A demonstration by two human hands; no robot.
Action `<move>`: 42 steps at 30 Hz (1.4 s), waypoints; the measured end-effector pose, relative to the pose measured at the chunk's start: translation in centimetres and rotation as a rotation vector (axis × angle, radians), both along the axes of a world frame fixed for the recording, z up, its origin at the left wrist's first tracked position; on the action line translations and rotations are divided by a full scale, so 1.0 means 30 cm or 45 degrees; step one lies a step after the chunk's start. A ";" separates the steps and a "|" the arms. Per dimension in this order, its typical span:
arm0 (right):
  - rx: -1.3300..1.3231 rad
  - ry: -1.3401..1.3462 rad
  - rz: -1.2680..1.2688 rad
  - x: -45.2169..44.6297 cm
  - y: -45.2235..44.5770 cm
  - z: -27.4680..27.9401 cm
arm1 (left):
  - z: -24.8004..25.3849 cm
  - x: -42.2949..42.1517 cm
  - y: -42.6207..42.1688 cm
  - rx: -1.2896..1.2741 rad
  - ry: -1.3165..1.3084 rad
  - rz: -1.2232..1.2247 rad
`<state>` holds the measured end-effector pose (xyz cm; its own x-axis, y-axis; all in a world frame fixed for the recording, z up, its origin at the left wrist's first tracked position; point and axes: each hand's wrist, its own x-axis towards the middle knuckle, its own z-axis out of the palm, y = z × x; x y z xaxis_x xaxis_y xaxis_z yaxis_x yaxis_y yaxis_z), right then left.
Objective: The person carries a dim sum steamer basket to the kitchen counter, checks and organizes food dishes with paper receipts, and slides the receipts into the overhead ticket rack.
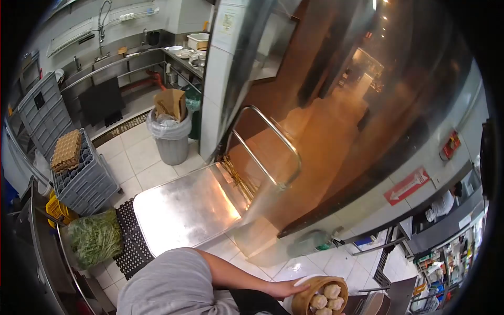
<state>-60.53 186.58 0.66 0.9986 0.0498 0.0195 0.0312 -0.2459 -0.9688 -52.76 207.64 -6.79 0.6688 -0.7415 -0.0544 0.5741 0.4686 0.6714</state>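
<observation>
Your left hand [287, 289] has its grip closed on the side of a round bamboo steamer [300, 304], which sits low in the view, right of centre, beside your dark apron [257, 302]. At least four pale dumplings [318, 301] lie inside it. Your right hand is out of view, so I cannot tell its grip. A metal platform trolley [181, 210] stands on the tiled floor [142, 156], apart from the steamer.

Dumplings [332, 291] sit in the steamer [300, 303] — cart [178, 205] to its left, bin [172, 150] behind the cart.
</observation>
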 end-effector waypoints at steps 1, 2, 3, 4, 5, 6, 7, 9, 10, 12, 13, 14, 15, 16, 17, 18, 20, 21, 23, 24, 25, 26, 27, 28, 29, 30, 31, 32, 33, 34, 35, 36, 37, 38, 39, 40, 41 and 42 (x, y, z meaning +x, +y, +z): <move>0.773 0.232 -0.014 -0.018 -0.112 -0.030 | 0.115 -0.016 -0.023 -0.025 -0.006 -0.059; 1.549 0.446 -0.030 -0.037 -0.234 -0.058 | 0.106 -0.010 -0.094 -0.030 -0.007 -0.090; 1.550 0.419 -0.065 -0.053 -0.287 -0.039 | 0.089 -0.001 -0.177 -0.031 -0.049 -0.102; 1.248 0.359 -0.134 -0.058 -0.301 0.023 | 0.112 0.002 -0.261 -0.034 -0.095 -0.135; 0.952 0.299 -0.225 -0.061 -0.316 0.093 | 0.135 0.005 -0.332 -0.046 -0.038 -0.159; 0.662 0.251 -0.324 -0.069 -0.343 0.142 | 0.143 0.017 -0.402 -0.082 -0.037 -0.223; 0.732 0.345 -0.472 -0.074 -0.388 0.179 | 0.143 0.029 -0.474 -0.064 -0.042 -0.264; 0.798 0.392 -0.524 -0.106 -0.543 0.168 | 0.158 0.045 -0.612 -0.044 -0.062 -0.347; 0.778 0.396 -0.551 -0.109 -0.602 0.170 | 0.177 0.049 -0.676 0.034 0.078 -0.354; 0.861 0.413 -0.564 -0.104 -0.717 0.169 | 0.161 0.073 -0.809 0.133 0.215 -0.398; 0.909 0.435 -0.518 -0.107 -0.816 0.104 | 0.119 0.094 -0.882 0.144 0.328 -0.438; 0.866 0.413 -0.535 -0.111 -0.899 0.036 | 0.074 0.109 -0.946 0.161 0.446 -0.485; 0.856 0.455 -0.628 -0.100 -0.949 0.009 | 0.058 0.131 -1.005 0.243 0.506 -0.421; 0.851 0.501 -0.718 -0.076 -0.987 -0.006 | 0.060 0.166 -1.036 0.216 0.478 -0.485; 0.879 0.388 -0.555 -0.053 -1.038 -0.033 | 0.065 0.195 -1.080 0.274 0.459 -0.435; 0.895 0.271 -0.385 -0.020 -1.093 -0.040 | 0.092 0.230 -1.130 0.326 0.434 -0.378; 0.912 0.279 -0.497 0.056 -1.179 -0.027 | 0.083 0.316 -1.234 0.347 0.458 -0.385; 0.970 0.269 -0.509 0.092 -1.214 -0.043 | 0.069 0.360 -1.274 0.339 0.484 -0.349; 1.043 0.251 -0.542 0.204 -1.337 -0.036 | 0.060 0.473 -1.412 0.317 0.463 -0.376; 1.028 0.210 -0.533 0.258 -1.410 -0.038 | 0.054 0.538 -1.483 0.279 0.445 -0.379; 1.012 0.172 -0.529 0.312 -1.474 -0.034 | 0.046 0.601 -1.566 0.299 0.426 -0.384; 1.017 0.164 -0.558 0.367 -1.541 -0.016 | 0.041 0.669 -1.661 0.307 0.426 -0.414; 0.997 0.100 -0.609 0.416 -1.605 0.016 | 0.038 0.730 -1.756 0.272 0.425 -0.466; 0.974 0.038 -0.655 0.459 -1.646 0.048 | 0.036 0.777 -1.827 0.237 0.424 -0.513; 0.908 0.046 -0.690 0.510 -1.721 0.095 | 0.068 0.836 -1.920 0.242 0.461 -0.582; 0.486 0.059 -0.745 0.556 -1.787 0.154 | 0.072 0.893 -2.009 0.248 0.462 -0.603; 0.596 0.008 -0.773 0.600 -1.875 0.145 | 0.073 0.952 -2.103 0.223 0.487 -0.682; 0.707 -0.043 -0.801 0.628 -1.949 0.128 | 0.070 1.001 -2.188 0.200 0.514 -0.760; 0.707 -0.055 -0.812 0.655 -2.010 0.119 | 0.053 1.041 -2.276 0.264 0.426 -0.739; 1.057 -0.100 -0.862 0.681 -2.070 0.108 | 0.040 1.076 -2.355 0.265 0.408 -0.751; 1.411 -0.148 -0.897 0.701 -2.115 0.095 | 0.031 1.102 -2.414 0.247 0.472 -0.763; 1.417 -0.171 -0.899 0.736 -2.181 0.090 | 0.027 1.147 -2.494 0.234 0.535 -0.775; 1.271 -0.101 -0.875 0.773 -2.246 0.084 | 0.081 1.185 -2.558 0.266 0.523 -0.761; 1.122 -0.028 -0.849 0.804 -2.314 0.069 | 0.099 1.241 -2.634 0.269 0.506 -0.769; 1.175 -0.109 -0.822 0.844 -2.388 -0.002 | 0.106 1.289 -2.698 0.312 0.530 -0.771; 1.177 -0.107 -0.821 0.877 -2.478 -0.067 | 0.105 1.329 -2.755 0.353 0.565 -0.766; 0.785 -0.096 -0.799 0.926 -2.555 -0.086 | 0.095 1.379 -2.818 0.276 0.557 -0.788; 0.379 -0.098 -0.749 0.983 -2.638 -0.085 | 0.096 1.420 -2.876 0.253 0.550 -0.768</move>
<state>-31.03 107.42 -1.89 0.8528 -0.5218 0.0204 0.0454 0.0350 -0.9984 -10.15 121.36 -3.92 0.0408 -0.9202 -0.3894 0.9224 -0.1151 0.3686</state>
